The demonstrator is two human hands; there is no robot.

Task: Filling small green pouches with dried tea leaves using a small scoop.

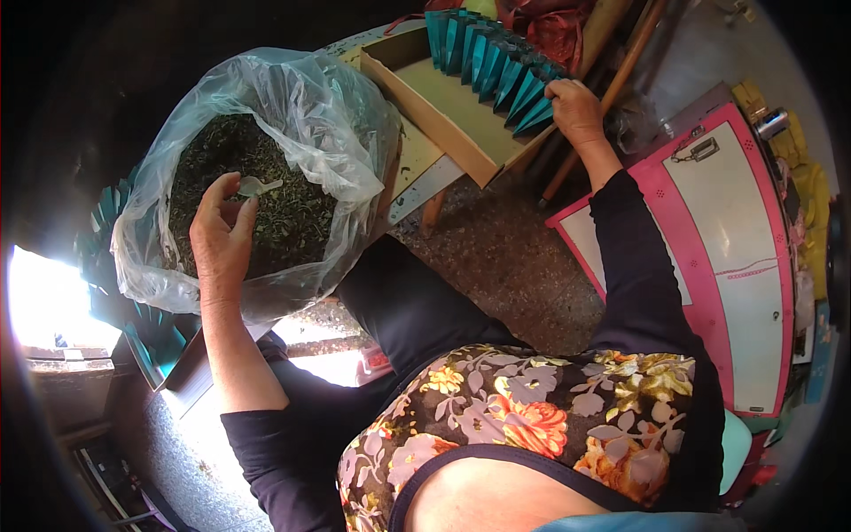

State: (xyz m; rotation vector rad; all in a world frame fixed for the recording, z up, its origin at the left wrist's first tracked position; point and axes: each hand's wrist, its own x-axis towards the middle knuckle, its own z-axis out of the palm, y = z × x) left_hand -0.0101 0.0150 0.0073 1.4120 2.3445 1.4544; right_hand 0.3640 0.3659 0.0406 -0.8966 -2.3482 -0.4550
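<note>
Between the thumb and fingers of my left hand (221,246) is a small clear plastic scoop (256,187). It is held above dark green dried leaves (286,226), which fill a large translucent plastic bag (312,100) with its mouth folded open. My right hand (576,112) pinches the near end of a row of teal pointed pouches (495,66). They stand side by side along the far side of a shallow cardboard box (439,123); dark matter shows at the tops of several. My fingers hide part of the nearest pouch.
More teal pouches (156,339) sit in another box at the lower left. Wooden poles (621,73) lean beside the cardboard box. A pink-framed white cabinet (738,186) with a latch is on the right. Red plastic bags (548,33) lie behind the pouches.
</note>
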